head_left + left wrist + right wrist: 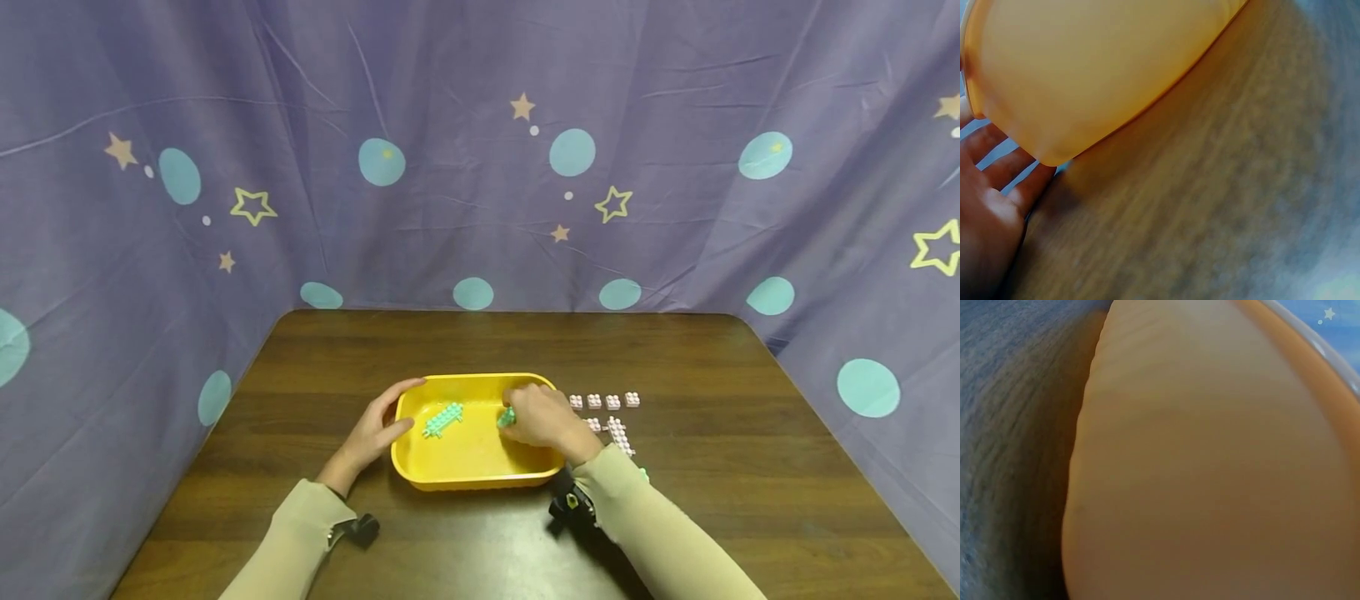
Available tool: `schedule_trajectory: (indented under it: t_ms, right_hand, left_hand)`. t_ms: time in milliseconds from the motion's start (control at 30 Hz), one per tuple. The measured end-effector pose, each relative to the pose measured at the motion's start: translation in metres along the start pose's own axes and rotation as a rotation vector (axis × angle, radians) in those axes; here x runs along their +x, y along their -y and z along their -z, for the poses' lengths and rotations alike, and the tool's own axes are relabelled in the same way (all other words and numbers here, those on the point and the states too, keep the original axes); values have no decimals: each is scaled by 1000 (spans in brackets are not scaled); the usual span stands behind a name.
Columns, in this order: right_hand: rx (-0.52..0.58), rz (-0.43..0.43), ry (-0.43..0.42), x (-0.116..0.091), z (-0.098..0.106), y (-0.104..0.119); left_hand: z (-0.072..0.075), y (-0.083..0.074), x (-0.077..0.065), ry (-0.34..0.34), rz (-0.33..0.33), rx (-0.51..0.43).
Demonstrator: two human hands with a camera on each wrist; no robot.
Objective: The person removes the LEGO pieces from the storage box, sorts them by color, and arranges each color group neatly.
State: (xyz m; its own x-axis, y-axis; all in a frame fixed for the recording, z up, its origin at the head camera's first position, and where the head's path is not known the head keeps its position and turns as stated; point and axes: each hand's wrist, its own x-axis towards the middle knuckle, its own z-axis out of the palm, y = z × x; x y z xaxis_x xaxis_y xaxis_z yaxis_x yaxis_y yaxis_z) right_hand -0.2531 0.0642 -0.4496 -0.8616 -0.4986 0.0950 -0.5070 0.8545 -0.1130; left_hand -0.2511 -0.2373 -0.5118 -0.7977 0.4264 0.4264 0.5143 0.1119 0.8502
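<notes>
A yellow plastic bin [472, 481] stands on the table. My left hand [372, 429] holds its left end, the thumb over the rim and the fingers outside; in the left wrist view, spread fingers [1007, 165] lie against the outer wall. Inside the bin at left is a green studded toy-brick base [444, 419] with small pegs along its sides. My right hand [545, 418] reaches into the bin's right part and grips a green toy-brick piece [507, 417], mostly hidden by the fingers. Only the bin's outer wall [1210, 462] shows in the right wrist view, without the hand.
To the bin's right lie several small pink toy bricks [612, 402] in rows and a longer pink studded base [619, 435]. A bit of green [644, 474] peeks out beside the right sleeve. A purple patterned curtain [480, 225] hangs behind the wooden table [720, 433].
</notes>
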Motion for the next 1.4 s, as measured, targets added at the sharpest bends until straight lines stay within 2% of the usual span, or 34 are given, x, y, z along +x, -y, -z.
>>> schedule_trajectory:
  t_ms: [267, 433, 867, 1167, 1400]
  right_hand:
    - [-34, -18, -38, -1, -5, 2]
    - [-38, -26, -29, -1, -5, 2]
    - [4, -31, -25, -1, 2, 4]
    - [46, -50, -59, -9, 25, 10]
    - [48, -101, -137, -17, 43, 5]
  left_hand:
    - [1, 2, -1, -10, 16, 3]
    - [0, 0, -1, -13, 23, 10]
    - [1, 1, -1, -5, 22, 0]
    - [1, 3, -1, -2, 12, -9]
    - [1, 2, -1, 4, 4, -13]
